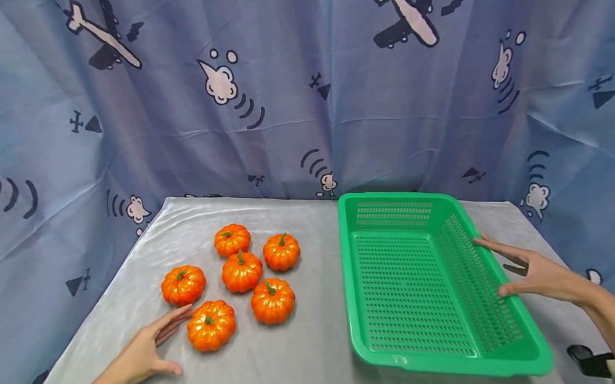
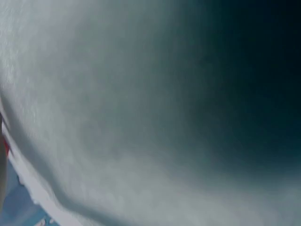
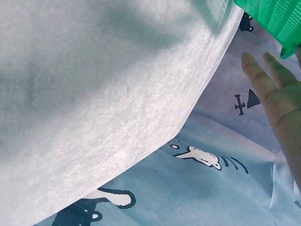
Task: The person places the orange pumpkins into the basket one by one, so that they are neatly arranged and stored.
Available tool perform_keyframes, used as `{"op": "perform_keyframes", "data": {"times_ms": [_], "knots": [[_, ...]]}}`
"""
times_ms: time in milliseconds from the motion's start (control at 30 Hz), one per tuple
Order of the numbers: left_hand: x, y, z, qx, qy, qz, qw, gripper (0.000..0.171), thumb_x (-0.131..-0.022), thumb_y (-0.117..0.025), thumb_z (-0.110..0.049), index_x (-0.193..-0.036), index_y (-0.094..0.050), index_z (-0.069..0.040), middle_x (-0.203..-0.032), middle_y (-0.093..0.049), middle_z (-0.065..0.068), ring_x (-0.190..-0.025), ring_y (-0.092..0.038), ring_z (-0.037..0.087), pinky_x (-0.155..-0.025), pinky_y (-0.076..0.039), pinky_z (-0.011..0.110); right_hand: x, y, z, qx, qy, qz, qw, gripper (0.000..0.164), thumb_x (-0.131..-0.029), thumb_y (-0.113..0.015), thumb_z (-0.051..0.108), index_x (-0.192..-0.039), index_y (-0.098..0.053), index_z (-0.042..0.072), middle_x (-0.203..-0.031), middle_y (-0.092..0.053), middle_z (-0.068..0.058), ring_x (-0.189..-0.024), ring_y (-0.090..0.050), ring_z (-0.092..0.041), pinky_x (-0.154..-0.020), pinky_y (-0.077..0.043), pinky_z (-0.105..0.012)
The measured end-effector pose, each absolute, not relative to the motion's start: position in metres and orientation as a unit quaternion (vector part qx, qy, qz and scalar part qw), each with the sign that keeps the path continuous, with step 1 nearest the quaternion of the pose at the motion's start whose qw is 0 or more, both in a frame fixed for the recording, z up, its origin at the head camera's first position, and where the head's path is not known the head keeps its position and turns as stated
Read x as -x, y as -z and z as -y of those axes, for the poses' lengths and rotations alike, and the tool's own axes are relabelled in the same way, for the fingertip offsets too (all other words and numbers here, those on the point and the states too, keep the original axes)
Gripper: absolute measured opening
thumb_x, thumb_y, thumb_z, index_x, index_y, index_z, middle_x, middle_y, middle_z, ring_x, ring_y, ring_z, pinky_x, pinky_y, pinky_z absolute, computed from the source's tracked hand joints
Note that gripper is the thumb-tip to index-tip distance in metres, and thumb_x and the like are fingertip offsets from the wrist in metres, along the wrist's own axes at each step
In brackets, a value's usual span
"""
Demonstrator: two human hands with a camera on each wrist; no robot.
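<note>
Several small orange pumpkins lie in a loose group on the left half of the table. My left hand (image 1: 149, 351) is beside the nearest pumpkin (image 1: 212, 326), thumb spread away and fingers extended toward its left side; contact is hard to tell. Just behind those fingertips is another pumpkin (image 1: 183, 285). On the right stands a green plastic basket (image 1: 351, 305) with slotted walls, and no contents show in it. My right hand (image 1: 538, 275) holds its right rim, thumb and index finger over the edge, other fingers outside. In the right wrist view, fingers (image 3: 277, 77) appear near the basket's corner.
A pale cloth covers the table (image 1: 311, 354). Behind and around it hangs a blue curtain (image 1: 282, 100) printed with planes. A dark object (image 1: 590, 360) shows by the right forearm. The left wrist view holds mostly blurred cloth and shadow.
</note>
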State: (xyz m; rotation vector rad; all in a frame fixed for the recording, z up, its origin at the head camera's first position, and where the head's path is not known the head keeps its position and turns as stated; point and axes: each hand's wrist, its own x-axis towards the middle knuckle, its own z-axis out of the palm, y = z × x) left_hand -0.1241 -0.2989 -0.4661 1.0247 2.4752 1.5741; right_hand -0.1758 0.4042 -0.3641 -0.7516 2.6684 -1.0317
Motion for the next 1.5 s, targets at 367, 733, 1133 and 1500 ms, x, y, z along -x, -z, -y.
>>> {"op": "perform_keyframes", "data": {"times_ms": [367, 733, 1133, 1500], "knots": [[0.131, 0.468, 0.285, -0.315, -0.522, -0.792, 0.032, 0.099, -0.054, -0.081, -0.021, -0.134, -0.031, 0.008, -0.135, -0.036, 0.026, -0.121, -0.039, 0.003, -0.095, -0.032, 0.013, 0.175, 0.364, -0.404, 0.260, 0.349, -0.896, 0.090, 0.086, -0.074, -0.067, -0.002, -0.144, -0.019, 0.011, -0.150, -0.007, 0.005, -0.121, -0.013, 0.020, -0.086, -0.037, -0.014], [0.141, 0.464, 0.272, -0.318, -0.546, -0.772, 0.066, 0.098, -0.054, -0.080, -0.019, -0.135, -0.031, 0.005, -0.137, -0.039, 0.011, -0.117, -0.042, 0.002, -0.090, -0.038, 0.015, 0.174, 0.366, -0.405, 0.252, 0.360, -0.894, 0.090, 0.086, -0.074, -0.067, -0.003, -0.144, -0.018, 0.010, -0.150, -0.007, 0.000, -0.122, -0.014, 0.019, -0.087, -0.036, -0.013], [0.159, 0.468, 0.261, -0.339, -0.476, -0.812, 0.012, 0.108, -0.045, -0.085, -0.039, -0.135, -0.036, -0.003, -0.132, -0.044, 0.017, -0.123, -0.038, 0.010, -0.099, -0.020, 0.010, 0.174, 0.368, -0.403, 0.252, 0.365, -0.891, 0.096, 0.084, -0.076, -0.066, -0.003, -0.144, -0.018, 0.011, -0.149, -0.006, 0.008, -0.120, -0.013, 0.021, -0.087, -0.036, -0.012], [0.159, 0.456, 0.249, -0.257, -0.467, -0.846, 0.007, 0.079, -0.054, -0.086, -0.023, -0.124, -0.050, -0.015, -0.114, -0.056, -0.002, -0.100, -0.051, 0.007, -0.085, -0.040, 0.019, 0.174, 0.369, -0.405, 0.245, 0.364, -0.893, 0.099, 0.084, -0.076, -0.066, -0.002, -0.144, -0.018, 0.012, -0.149, -0.007, 0.010, -0.119, -0.015, 0.021, -0.087, -0.039, -0.017]]}}
